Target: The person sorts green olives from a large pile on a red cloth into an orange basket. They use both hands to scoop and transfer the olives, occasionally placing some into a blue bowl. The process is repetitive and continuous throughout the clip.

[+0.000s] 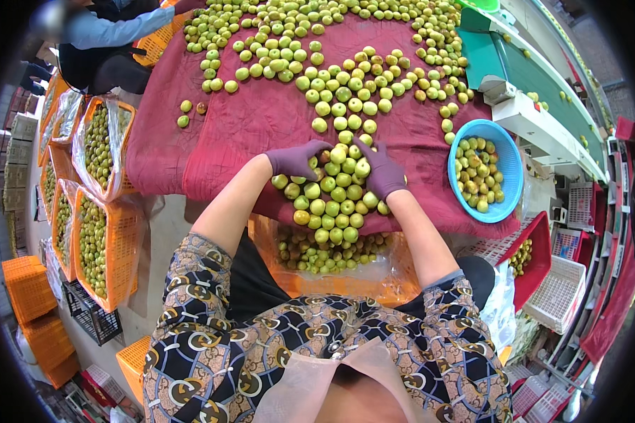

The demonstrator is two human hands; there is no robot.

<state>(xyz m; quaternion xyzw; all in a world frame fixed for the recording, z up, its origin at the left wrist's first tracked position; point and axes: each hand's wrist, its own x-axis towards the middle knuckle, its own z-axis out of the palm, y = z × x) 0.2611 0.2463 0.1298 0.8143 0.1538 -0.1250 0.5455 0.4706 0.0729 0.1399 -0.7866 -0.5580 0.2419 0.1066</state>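
My left hand [298,161], in a purple glove, curves against the left side of a heap of green jujubes [341,193]. Thumb and fingers are spread, and some fruit lies between them. Opposite it, my right hand [383,168], gloved alike, rests along the heap's right side with its fingers apart. The heap lies on a dark red cloth [254,121] and spills over the table's near edge. Right below that edge stands an orange crate [317,285] lined with clear plastic, with more jujubes [323,259] inside.
A blue plastic basket [514,174] of browner jujubes stands at the table's right edge. More fruit [280,58] covers the far side. Filled orange crates [121,254] line the left. A co-worker's sleeve [121,29] is at upper left. A green conveyor belt [550,79] runs along the right.
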